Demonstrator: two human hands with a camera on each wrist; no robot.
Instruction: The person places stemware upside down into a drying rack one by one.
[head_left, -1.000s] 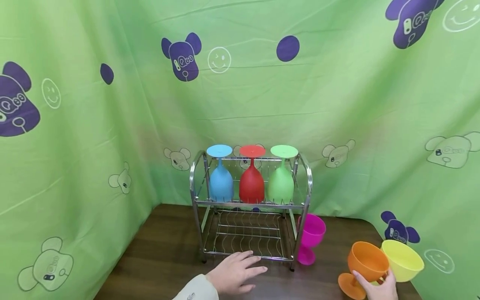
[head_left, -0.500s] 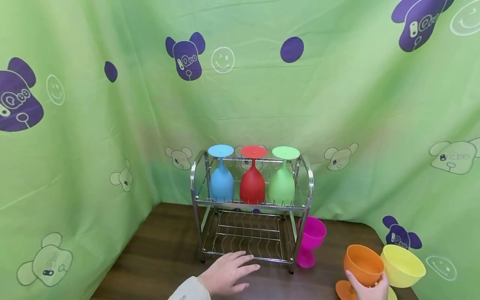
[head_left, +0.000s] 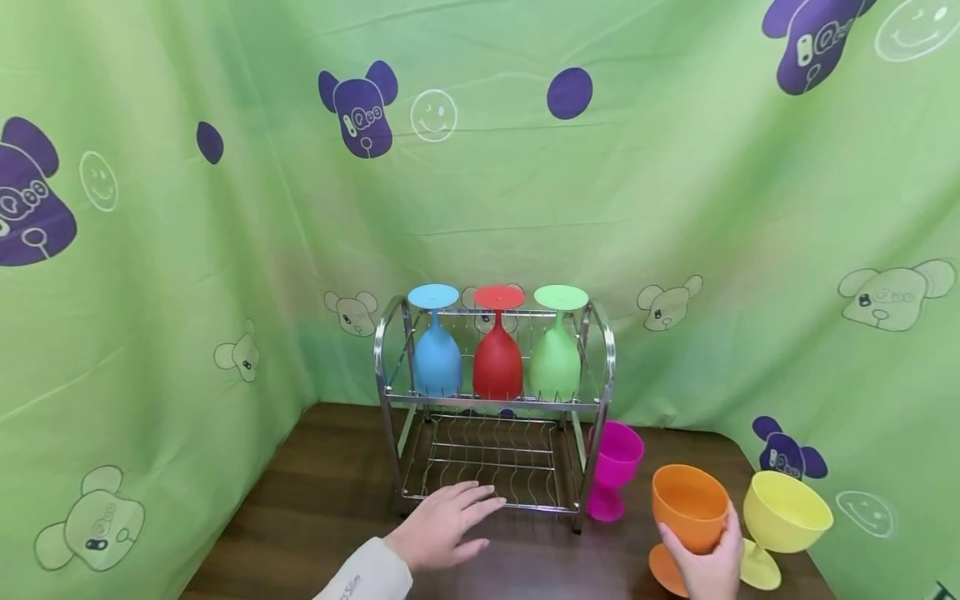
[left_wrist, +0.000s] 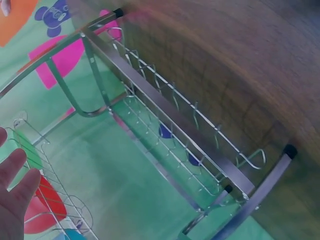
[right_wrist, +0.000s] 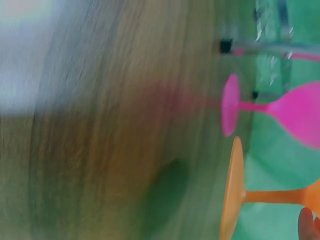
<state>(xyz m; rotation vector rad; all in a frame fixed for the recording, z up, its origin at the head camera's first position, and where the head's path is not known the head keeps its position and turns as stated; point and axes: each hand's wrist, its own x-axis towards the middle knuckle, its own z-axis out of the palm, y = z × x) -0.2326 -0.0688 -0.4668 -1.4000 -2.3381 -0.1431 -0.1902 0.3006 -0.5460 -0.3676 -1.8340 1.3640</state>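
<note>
My right hand [head_left: 708, 562] grips an orange goblet [head_left: 686, 500] by its bowl, fingers round the right side and thumb in front. The goblet is upright, its round foot [right_wrist: 232, 195] seen edge-on in the right wrist view; I cannot tell whether it touches the table. My left hand [head_left: 442, 527], palm down with spread fingers, holds nothing in front of the lower tier of a chrome dish rack [head_left: 491, 508]. Upside down on the upper tier stand blue [head_left: 437, 362], red [head_left: 498, 362] and light green [head_left: 556, 362] goblets, in a row.
Beside the rack's right legs stands a magenta goblet [head_left: 618, 454], upright. A yellow goblet [head_left: 787, 512] stands upright to the right of my right hand. Green printed cloth [head_left: 480, 208] hangs behind the dark wooden table [head_left: 300, 517] and at its sides.
My right hand has carried the orange goblet left, away from the yellow one, whose stem and foot now show. My left hand has drifted slightly left.
</note>
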